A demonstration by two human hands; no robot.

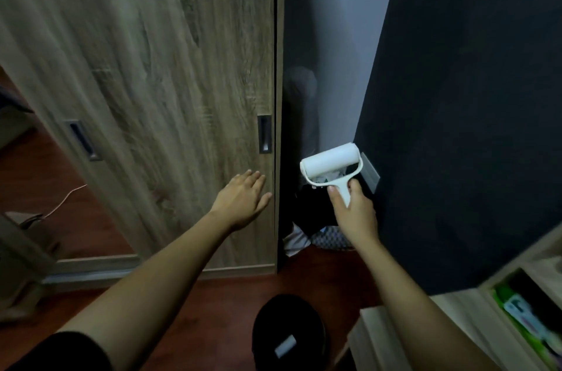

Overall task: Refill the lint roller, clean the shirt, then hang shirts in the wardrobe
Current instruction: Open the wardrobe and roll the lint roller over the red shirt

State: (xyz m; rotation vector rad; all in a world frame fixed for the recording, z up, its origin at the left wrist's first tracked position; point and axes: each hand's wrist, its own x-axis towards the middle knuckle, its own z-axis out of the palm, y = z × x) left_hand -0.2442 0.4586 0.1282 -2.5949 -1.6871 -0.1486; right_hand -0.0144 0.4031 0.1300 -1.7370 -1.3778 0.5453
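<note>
My right hand [354, 212] grips the handle of a white lint roller [330, 163], held up with its white roll on top, in front of the gap beside the wardrobe. The wooden sliding wardrobe door [158, 66] fills the left and centre; it has a dark recessed handle [264, 134] near its right edge. My left hand [243, 198] reaches toward the lower right part of the door with its fingers straight, just below that handle. No shirt is plainly visible.
A black bin [289, 331] with a small white roll inside stands on the red-brown floor at the bottom centre. A dark wall [471, 96] rises on the right. A pale wooden shelf unit [456, 319] sits at the bottom right. Clothes and a basket [331, 238] lie in the gap.
</note>
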